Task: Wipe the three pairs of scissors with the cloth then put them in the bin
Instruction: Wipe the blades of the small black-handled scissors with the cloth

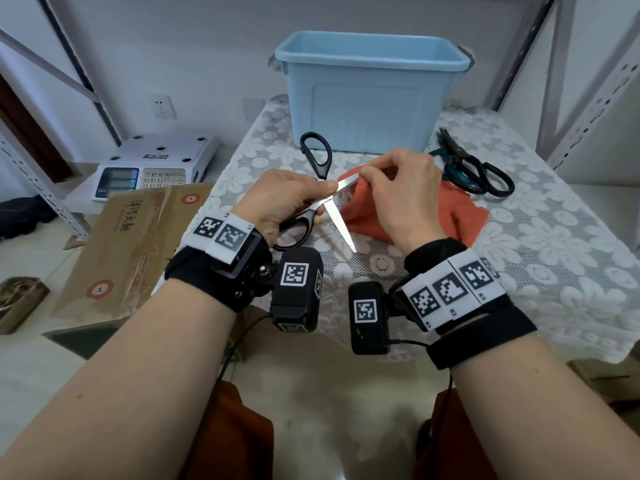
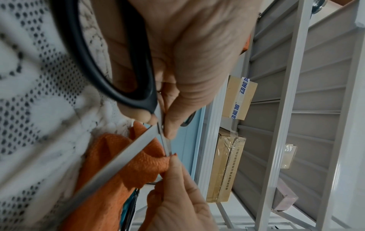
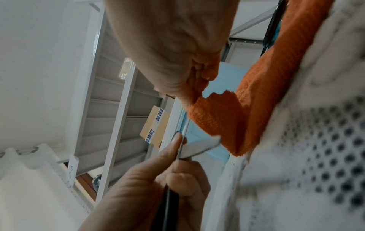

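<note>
My left hand (image 1: 287, 199) grips a pair of black-handled scissors (image 1: 317, 157) spread wide, one blade pointing down at the table, the other pointing right. My right hand (image 1: 398, 188) pinches the orange cloth (image 1: 453, 209) around that right-pointing blade. In the left wrist view the cloth (image 2: 122, 171) folds over the blade (image 2: 122, 157). In the right wrist view the fingertips (image 3: 199, 73) squeeze the cloth (image 3: 247, 109) near the blade (image 3: 199, 148). Two other pairs of scissors (image 1: 478, 171), one teal-handled and one black-handled, lie on the table at the right. The light blue bin (image 1: 370, 88) stands behind.
A lace tablecloth (image 1: 519, 271) covers the table. On the left, off the table, sit an electronic scale (image 1: 156, 164) and a flattened cardboard box (image 1: 131, 244). Metal shelf uprights (image 1: 588, 98) rise at the right behind the table.
</note>
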